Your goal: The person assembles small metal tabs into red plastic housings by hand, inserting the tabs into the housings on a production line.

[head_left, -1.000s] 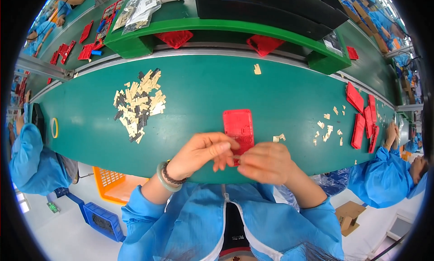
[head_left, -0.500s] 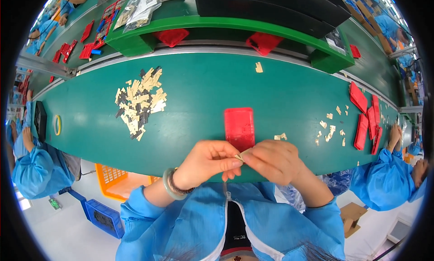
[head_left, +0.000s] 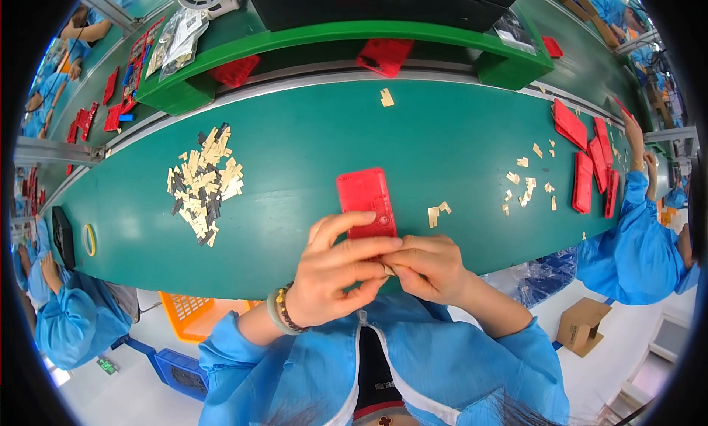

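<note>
A flat red plastic case lies on the green belt just beyond my hands. My left hand and my right hand meet fingertip to fingertip at the near edge of the belt, pinching a tiny pale piece between them. The piece is mostly hidden by my fingers. My left fingers overlap the near end of the red case. A heap of small tan and dark strips lies to the left, and two loose tan strips rest right of the case.
Several red cases and scattered tan strips lie at the right, where a person's blue sleeve reaches in. A raised green shelf runs behind the belt. Another blue-sleeved person sits at left. An orange crate stands below.
My hands have drawn back from the red case toward my body and stay joined on the small piece. The case now lies more uncovered on the belt.
</note>
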`<action>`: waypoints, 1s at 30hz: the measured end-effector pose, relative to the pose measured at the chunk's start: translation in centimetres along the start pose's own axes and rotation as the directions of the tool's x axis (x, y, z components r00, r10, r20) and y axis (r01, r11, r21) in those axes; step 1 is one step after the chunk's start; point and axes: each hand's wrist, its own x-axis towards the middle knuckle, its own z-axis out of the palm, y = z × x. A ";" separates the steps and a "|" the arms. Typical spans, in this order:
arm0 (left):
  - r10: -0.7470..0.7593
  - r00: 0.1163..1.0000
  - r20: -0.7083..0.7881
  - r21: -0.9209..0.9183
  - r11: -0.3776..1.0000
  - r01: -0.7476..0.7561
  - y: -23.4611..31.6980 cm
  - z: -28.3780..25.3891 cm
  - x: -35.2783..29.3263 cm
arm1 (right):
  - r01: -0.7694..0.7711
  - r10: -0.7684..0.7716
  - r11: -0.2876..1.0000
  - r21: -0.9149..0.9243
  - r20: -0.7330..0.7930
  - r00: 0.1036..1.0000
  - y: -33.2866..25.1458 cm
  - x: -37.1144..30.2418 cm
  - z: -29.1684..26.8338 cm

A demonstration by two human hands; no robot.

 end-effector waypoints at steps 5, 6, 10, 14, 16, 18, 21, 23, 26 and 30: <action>-0.404 0.910 0.091 -0.370 0.835 0.407 0.4 0.9 0.4 | 0.057 -0.070 0.961 -0.270 -0.039 0.997 -0.9 0.3 -0.4; -0.404 0.910 0.093 -0.371 0.834 0.409 0.4 0.8 0.4 | 0.026 -0.031 0.966 -0.257 -0.016 0.999 -1.0 0.2 -0.5; -0.148 0.989 0.027 -0.175 0.973 0.151 0.9 0.5 0.4 | -0.096 0.101 0.994 -0.052 0.115 0.988 -0.7 -0.3 -1.2; -0.313 0.946 0.081 -0.327 0.889 0.321 0.9 0.9 0.7 | 0.014 -0.013 0.997 -0.072 0.016 1.000 -0.9 -0.2 -0.9; -0.337 0.934 0.117 -0.367 0.859 0.356 0.4 1.0 0.9 | -0.042 0.040 0.986 -0.160 -0.019 0.999 -0.9 -0.5 -0.8; -0.191 0.982 0.010 -0.260 0.947 0.186 0.8 1.2 0.8 | -0.084 0.083 0.989 -0.122 -0.011 0.996 -1.1 -0.3 -1.3; 0.320 0.942 -0.100 -0.053 0.944 -0.326 0.7 1.7 -0.7 | -0.239 0.220 0.941 -0.240 -0.103 0.970 0.6 -0.9 -2.6; 0.350 0.934 0.078 0.005 0.936 -0.351 0.8 2.1 -0.5 | -0.361 0.296 0.852 -0.379 -0.220 0.930 2.0 -1.0 -3.8; 0.295 0.955 0.036 0.100 0.950 -0.297 -0.9 2.0 0.0 | -0.413 0.295 0.849 -0.330 -0.353 0.888 2.0 -0.7 -4.8; 0.319 0.947 -0.029 0.265 0.916 -0.300 -1.0 1.0 -0.4 | -0.223 0.224 0.974 -0.036 0.054 0.973 -0.8 1.3 -3.0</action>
